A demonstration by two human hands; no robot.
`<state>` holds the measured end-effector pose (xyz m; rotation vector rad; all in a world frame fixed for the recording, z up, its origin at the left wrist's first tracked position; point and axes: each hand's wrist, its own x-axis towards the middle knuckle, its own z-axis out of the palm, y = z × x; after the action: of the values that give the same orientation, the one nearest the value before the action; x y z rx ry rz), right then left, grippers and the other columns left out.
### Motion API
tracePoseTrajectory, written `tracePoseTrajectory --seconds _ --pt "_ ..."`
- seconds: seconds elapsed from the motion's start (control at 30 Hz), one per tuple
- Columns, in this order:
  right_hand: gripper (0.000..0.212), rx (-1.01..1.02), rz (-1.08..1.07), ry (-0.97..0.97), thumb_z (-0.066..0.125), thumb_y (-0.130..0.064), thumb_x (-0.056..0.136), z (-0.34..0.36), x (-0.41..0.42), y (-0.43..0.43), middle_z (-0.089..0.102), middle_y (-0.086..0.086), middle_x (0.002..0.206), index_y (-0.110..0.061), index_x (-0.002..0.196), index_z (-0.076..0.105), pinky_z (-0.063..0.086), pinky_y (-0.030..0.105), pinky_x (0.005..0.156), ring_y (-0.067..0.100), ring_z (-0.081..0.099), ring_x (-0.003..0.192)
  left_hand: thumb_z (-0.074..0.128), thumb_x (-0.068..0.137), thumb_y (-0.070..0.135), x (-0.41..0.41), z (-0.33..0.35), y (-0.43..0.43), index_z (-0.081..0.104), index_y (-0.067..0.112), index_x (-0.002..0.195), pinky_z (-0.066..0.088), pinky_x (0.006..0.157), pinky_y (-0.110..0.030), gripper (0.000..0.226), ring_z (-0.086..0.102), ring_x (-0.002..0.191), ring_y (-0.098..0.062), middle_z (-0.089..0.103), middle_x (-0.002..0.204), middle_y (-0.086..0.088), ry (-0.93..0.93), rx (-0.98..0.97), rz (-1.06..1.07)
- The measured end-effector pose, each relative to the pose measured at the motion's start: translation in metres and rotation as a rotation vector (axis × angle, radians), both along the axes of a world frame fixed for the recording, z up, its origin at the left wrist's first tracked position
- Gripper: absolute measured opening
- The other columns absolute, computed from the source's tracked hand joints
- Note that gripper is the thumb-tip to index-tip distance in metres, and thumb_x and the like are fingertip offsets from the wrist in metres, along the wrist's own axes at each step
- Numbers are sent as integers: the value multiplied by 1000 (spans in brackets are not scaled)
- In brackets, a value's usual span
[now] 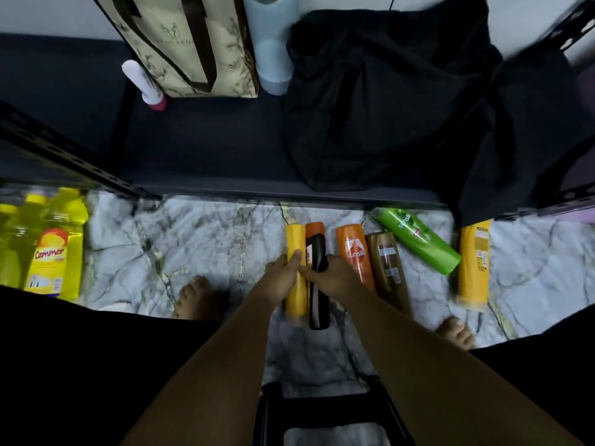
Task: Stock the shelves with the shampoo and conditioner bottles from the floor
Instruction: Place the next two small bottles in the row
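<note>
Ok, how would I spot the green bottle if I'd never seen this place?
Find the dark metal shelf; below its front edge is the white marble floor. In the row lying there, toward the right, between a brown bottle and a yellow bottle, is the green plastic bottle. It alone is green and lies slanted; its neighbours lie straight.

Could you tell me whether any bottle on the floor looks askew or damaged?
The green bottle lies diagonally between the brown bottle and the right-hand yellow bottle, while the others lie roughly parallel. No spill or damage shows.
</note>
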<state>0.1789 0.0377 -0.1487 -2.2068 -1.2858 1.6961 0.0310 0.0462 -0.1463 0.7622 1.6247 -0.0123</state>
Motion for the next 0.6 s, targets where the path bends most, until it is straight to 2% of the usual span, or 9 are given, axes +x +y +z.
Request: tracePoseTrajectory --seconds 0.07,0.13,0.2,0.27,0.3,0.37,0.5,0.53,0.6 --pt "50 -26 -16 11 70 -62 84 -5 0 -3 67 1 86 -16 104 68 44 26 59 18 65 79 36 89 83 -3 -1 -4 37 32 152 49 100 -49 81 51 133 -31 44 154 -3 -57 -43 51" --pt "52 -45 -13 10 67 -66 83 -11 1 -4 71 2 93 -20 107 68 51 29 66 20 67 83 45 80 89 -7 -3 -8 51 35 132 55 92 -48 75 64 112 -24 63 130 1 -81 -39 76" --pt "43 -70 -54 68 68 -57 87 -12 5 -4 72 0 99 -22 111 68 54 32 75 19 67 90 53 64 96 -12 -13 -10 57 38 118 58 88 -50 79 70 100 -21 71 114 3 -97 33 76" --pt "30 -96 -107 146 69 -42 92 -13 7 -4 71 -1 107 -24 116 65 55 38 89 18 66 97 59 54 96 -17 -22 -9 58 39 114 59 88 -53 83 73 97 -20 74 108 5 -104 105 94" --pt "27 -99 -137 183 70 -34 93 -11 6 -4 70 -2 110 -28 118 61 54 43 94 19 65 101 62 54 94 -19 -20 -7 57 38 115 59 89 -52 82 72 97 -19 73 108 4 -111 131 113" --pt "41 -93 -213 273 71 -22 92 -8 7 -1 68 -2 116 -36 125 51 52 51 99 21 64 108 63 66 86 -19 -6 0 55 37 114 59 90 -51 69 71 99 -20 72 109 3 -126 173 135" --pt "58 -103 -321 407 69 0 89 16 8 9 64 -2 122 -34 129 45 47 46 99 22 58 114 69 76 71 -24 18 13 60 33 117 58 91 -52 56 71 100 -21 73 109 0 -177 233 137" --pt "61 -94 -322 419 72 -1 86 23 7 10 64 -1 124 -32 132 45 48 46 98 22 58 114 72 81 63 -26 27 15 62 30 117 58 89 -51 50 72 100 -22 74 108 -1 -200 243 138" --pt "64 -52 -267 430 81 -17 78 38 4 12 66 -1 123 -34 130 47 50 46 99 21 62 112 75 90 41 -30 45 16 67 25 116 58 80 -41 31 72 97 -21 76 106 -2 -220 284 130"
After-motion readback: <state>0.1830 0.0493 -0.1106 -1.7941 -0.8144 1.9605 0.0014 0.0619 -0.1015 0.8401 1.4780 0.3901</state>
